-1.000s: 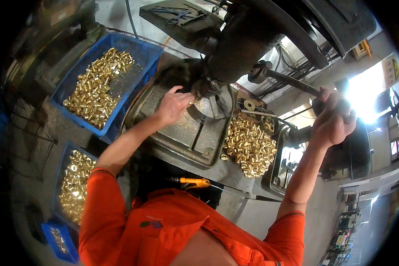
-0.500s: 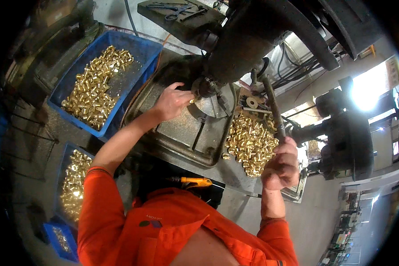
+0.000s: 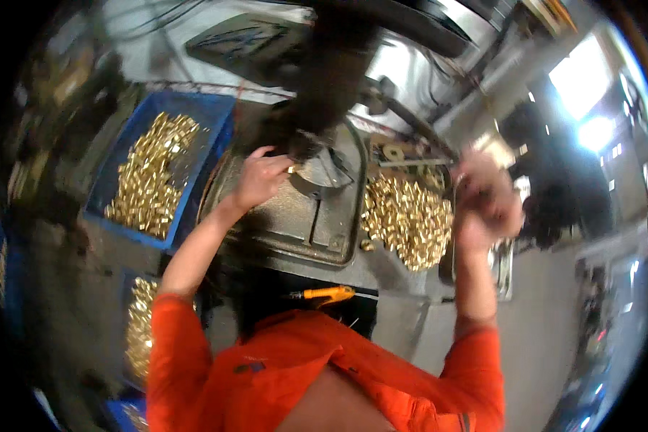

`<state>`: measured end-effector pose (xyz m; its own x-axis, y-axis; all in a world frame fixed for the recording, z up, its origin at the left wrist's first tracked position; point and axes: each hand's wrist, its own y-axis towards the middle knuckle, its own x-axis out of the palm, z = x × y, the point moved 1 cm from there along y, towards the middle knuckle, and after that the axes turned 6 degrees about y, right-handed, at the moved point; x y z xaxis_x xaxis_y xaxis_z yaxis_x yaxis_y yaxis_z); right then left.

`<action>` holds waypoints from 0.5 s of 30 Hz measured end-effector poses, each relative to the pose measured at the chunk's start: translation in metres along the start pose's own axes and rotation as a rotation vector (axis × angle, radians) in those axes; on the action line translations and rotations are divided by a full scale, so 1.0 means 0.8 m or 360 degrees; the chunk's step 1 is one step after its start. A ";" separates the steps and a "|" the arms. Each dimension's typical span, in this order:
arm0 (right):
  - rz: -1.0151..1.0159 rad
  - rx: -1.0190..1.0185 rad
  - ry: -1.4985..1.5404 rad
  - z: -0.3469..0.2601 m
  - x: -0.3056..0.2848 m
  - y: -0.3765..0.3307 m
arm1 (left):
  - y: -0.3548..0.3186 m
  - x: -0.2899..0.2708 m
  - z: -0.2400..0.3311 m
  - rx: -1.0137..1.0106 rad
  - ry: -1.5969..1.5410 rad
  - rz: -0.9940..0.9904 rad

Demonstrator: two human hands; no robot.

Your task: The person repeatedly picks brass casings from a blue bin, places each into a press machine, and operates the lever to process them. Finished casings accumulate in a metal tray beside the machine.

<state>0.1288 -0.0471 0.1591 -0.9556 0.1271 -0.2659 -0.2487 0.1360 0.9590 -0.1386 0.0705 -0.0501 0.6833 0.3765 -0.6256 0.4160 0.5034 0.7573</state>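
Note:
My left hand [image 3: 261,178] rests on the grey machine table [image 3: 295,230], pinching a small brass part [image 3: 292,170] under the dark press head [image 3: 324,86]. My right hand [image 3: 486,198] is raised and blurred, closed on the machine's lever handle [image 3: 417,133], which runs up-left toward the press. A heap of brass parts [image 3: 407,219] lies just right of the machine table, below my right hand. Orange sleeves cover both upper arms.
A blue bin [image 3: 216,122] of brass parts [image 3: 151,176] stands left of the machine. Another blue bin with brass parts [image 3: 140,327] sits lower left. An orange-handled tool [image 3: 324,294] lies on the dark ledge in front of me. Bright windows glare upper right.
My right hand swung the lever down and now rises again toward the right. The left hand stays at the press head holding the part.

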 end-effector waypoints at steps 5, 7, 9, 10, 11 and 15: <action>-0.0001 0.0303 0.0284 0.029 -0.022 0.063 | 0.000 -0.032 0.033 -0.0023 0.0120 -0.0228; 0.0016 0.0178 0.0464 0.038 -0.020 0.066 | 0.004 -0.027 0.067 0.0093 0.0021 -0.0255; 0.0317 0.0292 0.0349 0.043 -0.014 0.062 | 0.011 -0.011 0.101 0.0282 -0.0137 -0.0299; 0.0255 0.0290 0.0277 0.041 -0.017 0.062 | 0.016 0.003 0.120 0.0345 -0.0163 -0.0361; 0.0194 0.0287 0.0207 0.039 -0.021 0.063 | 0.025 0.020 0.138 0.0407 -0.0186 -0.0423; 0.0176 0.0170 0.0341 0.035 -0.027 0.060 | 0.051 0.105 0.178 0.0691 -0.0278 -0.0607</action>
<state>0.1423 -0.0154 0.2085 -0.9905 -0.0627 -0.1224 -0.1339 0.2373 0.9622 0.0215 0.0120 -0.0452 0.5109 0.0801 -0.8559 0.8329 0.2005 0.5159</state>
